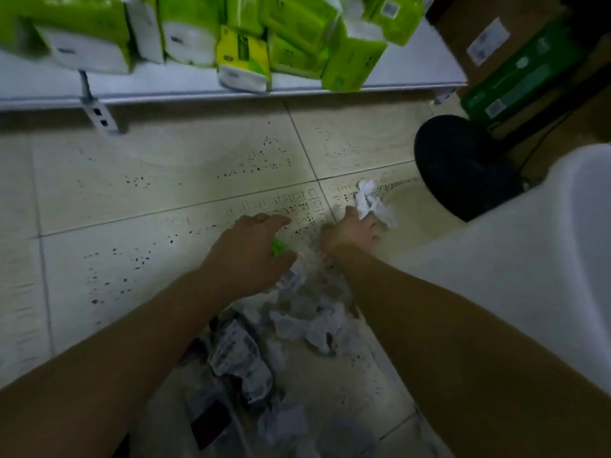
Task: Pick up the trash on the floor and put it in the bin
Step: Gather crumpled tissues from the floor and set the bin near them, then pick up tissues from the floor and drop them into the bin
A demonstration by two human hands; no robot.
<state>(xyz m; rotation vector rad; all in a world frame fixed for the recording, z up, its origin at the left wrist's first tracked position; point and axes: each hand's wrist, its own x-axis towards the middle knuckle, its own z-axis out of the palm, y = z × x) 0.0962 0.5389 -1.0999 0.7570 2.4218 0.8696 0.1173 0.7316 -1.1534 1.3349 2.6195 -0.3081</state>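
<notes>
My right hand [352, 234] is closed on a crumpled white tissue [372, 201] that sticks out beyond its fingers, low over the tiled floor. My left hand [254, 256] is beside it, fingers curled around a small bright green scrap [279, 248] and touching clear plastic wrap [310, 276]. Under my forearms lies a heap of litter [264, 342]: crumpled white tissues, clear wrappers and printed packets. A black bin [463, 166] stands to the right, its dark opening tilted toward me. A white rounded container [545, 259] sits in front of it at the far right.
A low white shelf [198, 84] along the top carries several green and white tissue packs. Cardboard boxes [515, 61] stand at the top right behind the bin. The pale speckled floor tiles [132, 193] stretch to the left.
</notes>
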